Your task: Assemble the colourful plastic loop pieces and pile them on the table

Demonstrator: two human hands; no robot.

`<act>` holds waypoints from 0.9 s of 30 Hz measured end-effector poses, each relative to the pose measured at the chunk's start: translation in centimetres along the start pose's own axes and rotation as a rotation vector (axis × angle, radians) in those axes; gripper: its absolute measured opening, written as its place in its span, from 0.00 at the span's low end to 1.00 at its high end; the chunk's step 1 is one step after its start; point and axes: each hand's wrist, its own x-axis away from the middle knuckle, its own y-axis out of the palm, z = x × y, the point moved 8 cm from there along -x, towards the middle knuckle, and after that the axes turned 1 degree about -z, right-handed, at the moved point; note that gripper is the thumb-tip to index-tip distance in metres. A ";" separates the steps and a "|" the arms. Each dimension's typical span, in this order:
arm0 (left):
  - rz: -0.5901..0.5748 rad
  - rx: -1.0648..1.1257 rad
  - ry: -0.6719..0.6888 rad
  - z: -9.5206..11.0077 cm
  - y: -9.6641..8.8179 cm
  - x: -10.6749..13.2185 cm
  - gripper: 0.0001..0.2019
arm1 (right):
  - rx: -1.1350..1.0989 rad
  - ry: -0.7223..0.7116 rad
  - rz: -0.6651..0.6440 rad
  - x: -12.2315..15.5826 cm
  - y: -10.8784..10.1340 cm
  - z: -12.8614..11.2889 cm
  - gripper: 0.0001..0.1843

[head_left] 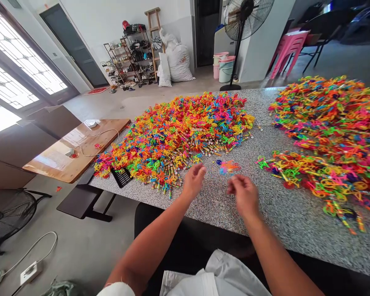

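My left hand (193,181) hovers over the speckled stone table (222,205) with its fingers loosely curled, just in front of a big heap of bright plastic toy pieces (179,135). My right hand (244,194) is a little to its right, fingers bent downward and blurred. A few loose coloured pieces (228,167) lie on the table just beyond both hands. Neither hand visibly holds anything.
A second large heap of coloured pieces (329,131) covers the right side of the table. A small black comb-like tray (121,176) lies at the left heap's edge. A wooden side table (70,150) stands to the left, a standing fan (239,24) behind, another fan (6,213) on the floor.
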 end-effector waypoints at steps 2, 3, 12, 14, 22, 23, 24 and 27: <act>0.132 -0.333 0.044 0.5 -3.0 -2.5 0.14 | -0.184 -0.036 0.220 -2.7 -4.3 -1.2 0.20; 0.133 -0.510 0.045 0.7 -3.9 -3.7 0.13 | -0.241 -0.048 0.300 -3.7 -5.7 -1.6 0.19; -0.259 -1.267 0.160 1.2 -0.7 -9.1 0.19 | 0.894 -0.374 -0.601 4.0 11.2 3.1 0.12; -0.282 -1.308 0.067 0.6 -0.5 -9.8 0.20 | 1.105 -0.475 -0.706 6.2 13.6 4.6 0.12; -0.325 -1.108 0.018 -1.0 -1.2 -9.1 0.15 | 0.748 -0.224 -0.377 1.0 8.2 4.2 0.12; -0.324 -1.080 0.023 -1.2 -1.2 -8.7 0.15 | 0.639 -0.151 -0.309 0.0 6.9 4.3 0.13; -0.324 -1.057 0.030 -1.2 -1.2 -8.4 0.15 | 0.536 -0.082 -0.254 -0.9 5.8 4.4 0.14; -0.328 -1.046 0.054 -1.1 -0.9 -7.5 0.12 | 0.284 0.061 -0.189 -2.4 4.3 4.8 0.15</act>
